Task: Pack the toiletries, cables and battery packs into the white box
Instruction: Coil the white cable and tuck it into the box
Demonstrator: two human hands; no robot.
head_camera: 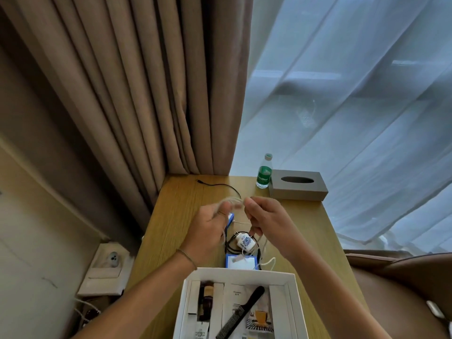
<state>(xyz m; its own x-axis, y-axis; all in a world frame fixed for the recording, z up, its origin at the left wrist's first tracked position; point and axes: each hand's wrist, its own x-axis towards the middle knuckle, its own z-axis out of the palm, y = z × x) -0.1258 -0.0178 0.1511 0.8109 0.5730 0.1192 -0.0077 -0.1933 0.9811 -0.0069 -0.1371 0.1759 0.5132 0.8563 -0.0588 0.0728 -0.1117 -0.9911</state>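
Both my hands are raised over the wooden desk (181,216), holding a white cable (234,200) between them. My left hand (210,231) grips one blurred loop of it and my right hand (266,223) pinches the other part, with strands hanging down. Below them lie a white charger plug (245,242), a coiled black cable (230,243) and a blue-framed white battery pack (241,261). Another blue-edged pack (230,220) peeks out behind my left hand. The open white box (241,274) sits at the near edge, holding a black comb (241,311), a dark small bottle (206,302) and sachets.
A thin black cable (220,185) lies at the back of the desk. A green-labelled water bottle (264,171) and a grey tissue box (298,184) stand at the back right. Brown curtains hang behind, a wall socket (111,261) sits left, a brown chair (401,289) right.
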